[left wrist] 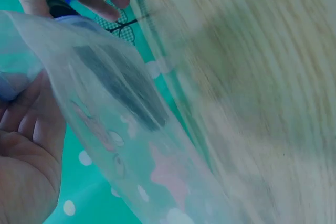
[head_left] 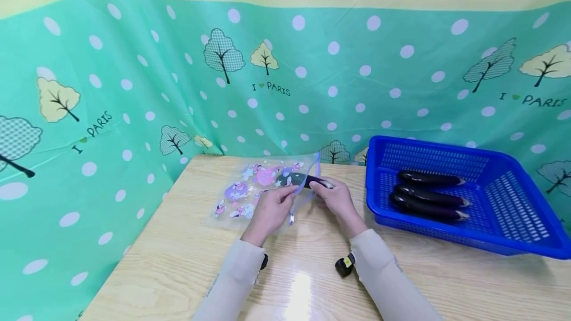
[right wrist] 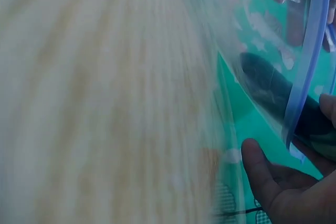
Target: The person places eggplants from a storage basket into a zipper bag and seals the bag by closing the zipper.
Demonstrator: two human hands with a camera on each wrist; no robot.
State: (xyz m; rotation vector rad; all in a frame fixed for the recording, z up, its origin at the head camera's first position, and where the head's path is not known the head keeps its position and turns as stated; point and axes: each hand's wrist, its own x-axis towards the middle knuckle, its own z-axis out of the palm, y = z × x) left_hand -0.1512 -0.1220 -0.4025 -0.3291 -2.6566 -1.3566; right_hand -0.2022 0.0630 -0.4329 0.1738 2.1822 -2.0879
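Note:
A clear zip bag (head_left: 238, 207) printed with pink and purple cartoon figures lies toward the table's far left, its purple zip edge facing right. My left hand (head_left: 270, 212) pinches the bag's near lip at the opening. A dark eggplant (head_left: 314, 180) is partway inside the bag, and my right hand (head_left: 335, 201) grips its stem end outside the mouth. Through the film, the eggplant's blunt end (right wrist: 262, 80) shows in the right wrist view. The left wrist view shows the eggplant (left wrist: 121, 85) blurred behind the plastic, with the left hand (left wrist: 31, 150) at the bag's edge.
A blue plastic basket (head_left: 446, 149) stands on the right of the wooden table (head_left: 178, 256), holding three eggplants (head_left: 430, 194). A green dotted curtain (head_left: 312, 93) hangs behind and to the left. Both wrists wear straps; a small black camera (head_left: 343, 266) shows below the right one.

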